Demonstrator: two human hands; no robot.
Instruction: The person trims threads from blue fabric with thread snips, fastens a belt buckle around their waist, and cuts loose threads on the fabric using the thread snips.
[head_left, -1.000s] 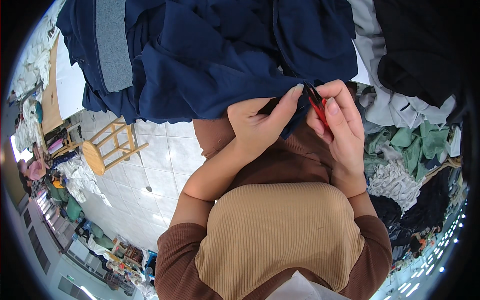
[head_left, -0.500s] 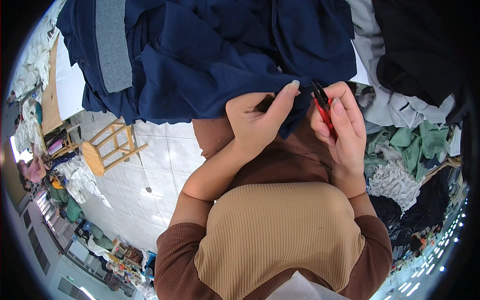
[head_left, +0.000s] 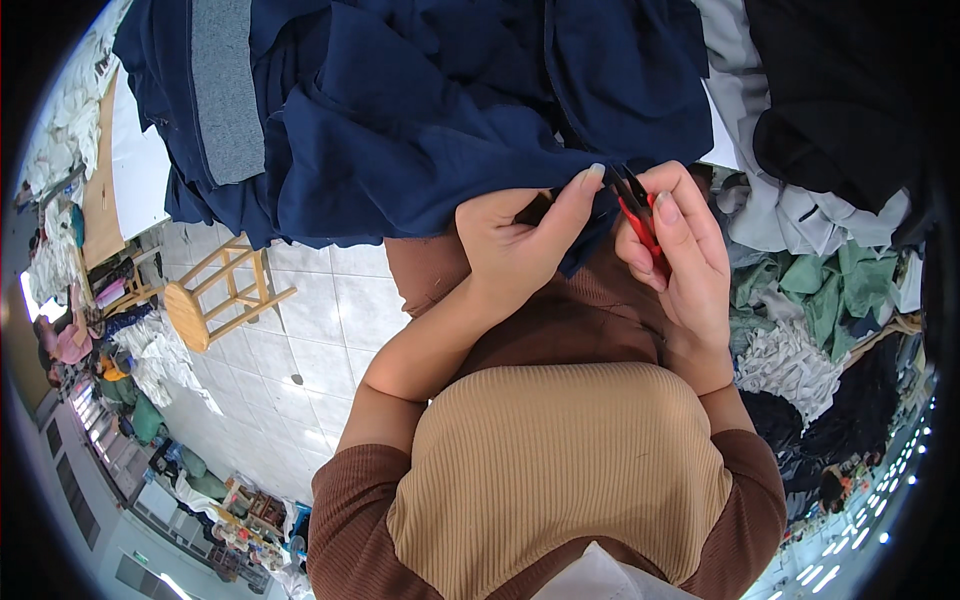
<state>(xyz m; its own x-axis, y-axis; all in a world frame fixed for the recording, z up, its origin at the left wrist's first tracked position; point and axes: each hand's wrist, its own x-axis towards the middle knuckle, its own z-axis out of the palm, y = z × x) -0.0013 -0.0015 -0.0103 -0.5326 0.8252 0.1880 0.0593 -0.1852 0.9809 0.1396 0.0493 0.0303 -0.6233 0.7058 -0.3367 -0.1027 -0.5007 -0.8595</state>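
Observation:
Navy blue fabric (head_left: 420,110) lies heaped over the table in front of me, its near edge hanging over my lap. My left hand (head_left: 520,235) pinches that edge between thumb and fingers. Close beside it, my right hand (head_left: 685,230) is closed around thread snips (head_left: 640,215) with red handles and dark blades. The blades point up and left toward the pinched edge, slightly parted. Whether a thread lies between them is too small to tell. A grey strip (head_left: 226,95) runs along the left part of the navy cloth.
A wooden stool (head_left: 215,295) lies on the tiled floor (head_left: 340,310) at left. Black cloth (head_left: 825,100), pale grey garments (head_left: 800,210) and green fabric (head_left: 825,290) are piled at right. A person in pink (head_left: 72,338) is at the far left.
The snips have shifted slightly left, closer to my left thumb, and their blades have spread apart a little. My left hand has moved barely to the right, still holding the cloth.

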